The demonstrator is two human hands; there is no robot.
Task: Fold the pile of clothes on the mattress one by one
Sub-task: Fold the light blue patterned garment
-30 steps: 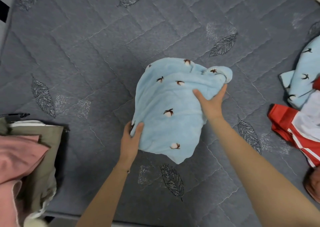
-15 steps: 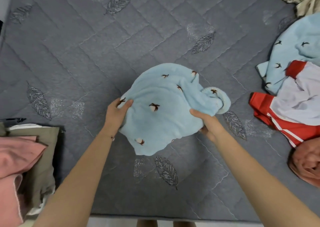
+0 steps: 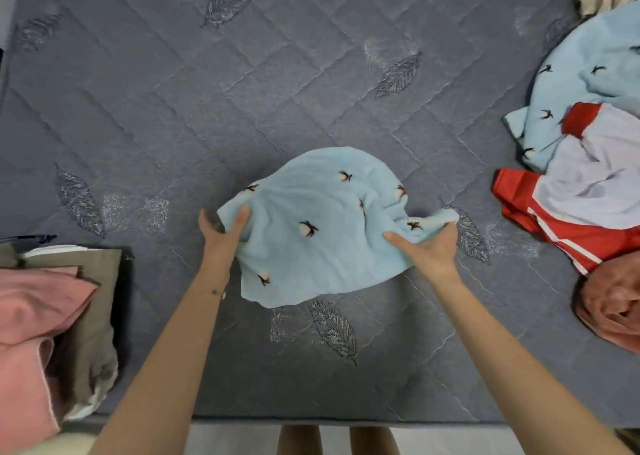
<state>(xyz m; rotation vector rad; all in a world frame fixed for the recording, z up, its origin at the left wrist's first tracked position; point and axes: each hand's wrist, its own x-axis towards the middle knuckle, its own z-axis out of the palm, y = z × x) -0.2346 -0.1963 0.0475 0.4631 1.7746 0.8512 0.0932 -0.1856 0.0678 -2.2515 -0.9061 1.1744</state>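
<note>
The light blue garment (image 3: 311, 250), printed with small brown motifs, sits bunched near the centre of the grey quilted mattress (image 3: 242, 108). Left hand (image 3: 223, 238): at the garment's 9 o'clock edge, thumb over the fabric, gripping it. Right hand (image 3: 427, 252): at the 3 o'clock edge, pinching a gathered fold. The hands are apart with the garment stretched between them. Unfolded clothes (image 3: 588, 184) lie at the mattress's 3 o'clock; a folded stack (image 3: 52, 316) at 8 o'clock.
</note>
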